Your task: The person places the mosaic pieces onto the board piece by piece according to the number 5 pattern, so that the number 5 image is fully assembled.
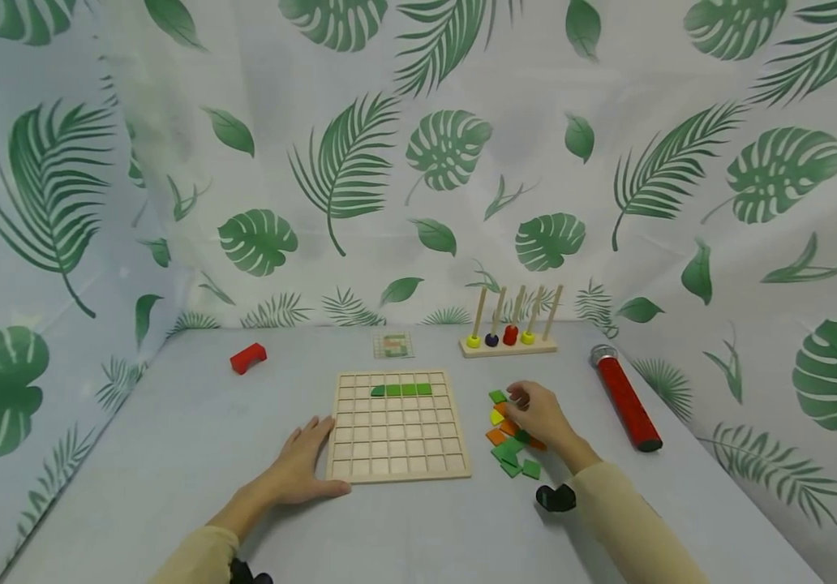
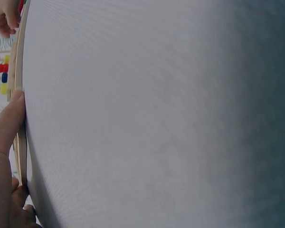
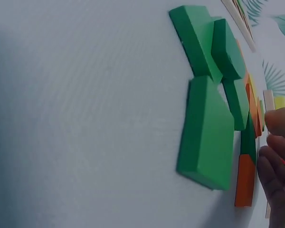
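Observation:
A wooden grid board (image 1: 400, 446) lies on the table, with a row of green tiles (image 1: 404, 390) in its upper part. My left hand (image 1: 302, 466) rests at the board's left side, fingers spread; the thumb (image 2: 12, 118) touches the board's edge in the left wrist view. My right hand (image 1: 541, 415) hovers at a loose pile of green, orange and yellow tiles. Its thumb and fingers are bent and apart, with no tile visible between them. Green tiles (image 3: 206, 135) lie nearest the right wrist camera, with an orange tile (image 3: 245, 180) by the fingers. The hand hides part of the pile.
Behind the board lies a small pattern card (image 1: 393, 345). A wooden peg stand (image 1: 509, 349) with coloured beads is at the back right. A red tube with a black end (image 1: 626, 399) lies far right, and a red block (image 1: 248, 358) sits back left. Leaf-print cloth surrounds the table.

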Tool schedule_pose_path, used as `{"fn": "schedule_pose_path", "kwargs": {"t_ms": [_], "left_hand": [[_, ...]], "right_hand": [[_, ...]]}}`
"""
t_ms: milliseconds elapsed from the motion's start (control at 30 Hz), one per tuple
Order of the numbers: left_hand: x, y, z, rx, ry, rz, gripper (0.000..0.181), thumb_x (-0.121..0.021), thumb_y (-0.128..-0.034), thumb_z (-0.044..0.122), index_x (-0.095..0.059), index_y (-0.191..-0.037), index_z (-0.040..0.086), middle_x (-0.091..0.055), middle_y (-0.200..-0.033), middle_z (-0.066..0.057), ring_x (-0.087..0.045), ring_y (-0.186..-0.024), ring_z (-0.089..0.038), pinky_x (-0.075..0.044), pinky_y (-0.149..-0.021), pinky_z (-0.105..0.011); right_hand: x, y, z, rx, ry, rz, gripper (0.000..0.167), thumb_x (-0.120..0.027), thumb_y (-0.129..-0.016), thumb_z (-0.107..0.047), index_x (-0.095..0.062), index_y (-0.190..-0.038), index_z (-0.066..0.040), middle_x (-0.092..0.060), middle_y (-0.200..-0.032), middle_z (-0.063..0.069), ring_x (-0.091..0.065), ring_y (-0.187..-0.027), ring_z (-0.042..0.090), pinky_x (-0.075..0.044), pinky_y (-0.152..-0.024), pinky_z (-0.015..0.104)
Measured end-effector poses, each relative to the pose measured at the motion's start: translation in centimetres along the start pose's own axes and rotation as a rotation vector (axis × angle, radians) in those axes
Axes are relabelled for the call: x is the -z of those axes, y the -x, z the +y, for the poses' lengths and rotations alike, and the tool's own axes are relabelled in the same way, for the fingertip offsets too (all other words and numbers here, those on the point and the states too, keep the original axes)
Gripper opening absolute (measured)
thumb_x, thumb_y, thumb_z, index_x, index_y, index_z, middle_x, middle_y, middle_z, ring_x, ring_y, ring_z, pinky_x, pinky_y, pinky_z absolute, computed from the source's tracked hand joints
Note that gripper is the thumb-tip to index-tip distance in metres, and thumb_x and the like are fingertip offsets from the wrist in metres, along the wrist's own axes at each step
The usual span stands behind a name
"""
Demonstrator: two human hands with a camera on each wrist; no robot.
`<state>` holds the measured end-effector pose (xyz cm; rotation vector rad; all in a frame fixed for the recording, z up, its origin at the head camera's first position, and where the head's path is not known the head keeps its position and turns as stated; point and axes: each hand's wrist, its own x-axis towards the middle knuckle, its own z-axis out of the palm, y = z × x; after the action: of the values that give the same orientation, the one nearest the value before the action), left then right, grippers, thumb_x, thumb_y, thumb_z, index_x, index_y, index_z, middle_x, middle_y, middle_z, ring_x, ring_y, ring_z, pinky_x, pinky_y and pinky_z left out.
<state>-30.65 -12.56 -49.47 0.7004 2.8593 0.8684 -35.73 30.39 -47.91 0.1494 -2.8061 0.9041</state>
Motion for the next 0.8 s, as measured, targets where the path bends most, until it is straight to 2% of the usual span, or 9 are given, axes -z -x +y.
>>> {"fn": "schedule_pose_path", "kwargs": {"t_ms": [267, 467, 800], "left_hand": [[-0.1, 0.0, -0.6, -0.002, 0.014, -0.003, 0.113, -0.074, -0.068, 0.061, -0.024, -0.147, -0.002, -0.027, -0.151, -0.018, -0.013, -0.141, -0.037, -0.007, -0.112, -0.055], [0.0, 0.1, -0.3, -0.008, 0.023, 0.0, 0.111, -0.075, -0.0688, 0.058, -0.025, -0.146, -0.003, -0.028, -0.15, -0.019, -0.014, -0.14, -0.038, -0.008, -0.112, -0.055], [0.3, 0.2, 0.0, -0.011, 0.022, -0.002, 0.111, -0.075, -0.0699, 0.058, -0.023, -0.147, -0.002, -0.026, -0.151, -0.018, -0.013, -0.141, -0.037, -0.006, -0.113, -0.053]], "right_hand": [[-0.5, 0.1, 0.3, 0.026, -0.007, -0.054, 0.032, -0.072, -0.081, -0.009, -0.062, -0.111, -0.002, -0.063, -0.097, 0.007, -0.057, -0.085, 0.021, -0.053, -0.08, 0.039], [-1.1, -0.3, -0.1, 0.027, -0.014, -0.054, 0.033, -0.073, -0.081, -0.013, -0.062, -0.109, -0.001, -0.062, -0.095, 0.006, -0.057, -0.084, 0.02, -0.052, -0.078, 0.037], [-1.0, -0.8, -0.3, 0.013, -0.025, -0.061, 0.027, -0.068, -0.085, -0.007, -0.062, -0.111, -0.003, -0.063, -0.098, 0.007, -0.058, -0.085, 0.02, -0.053, -0.081, 0.038]]}}
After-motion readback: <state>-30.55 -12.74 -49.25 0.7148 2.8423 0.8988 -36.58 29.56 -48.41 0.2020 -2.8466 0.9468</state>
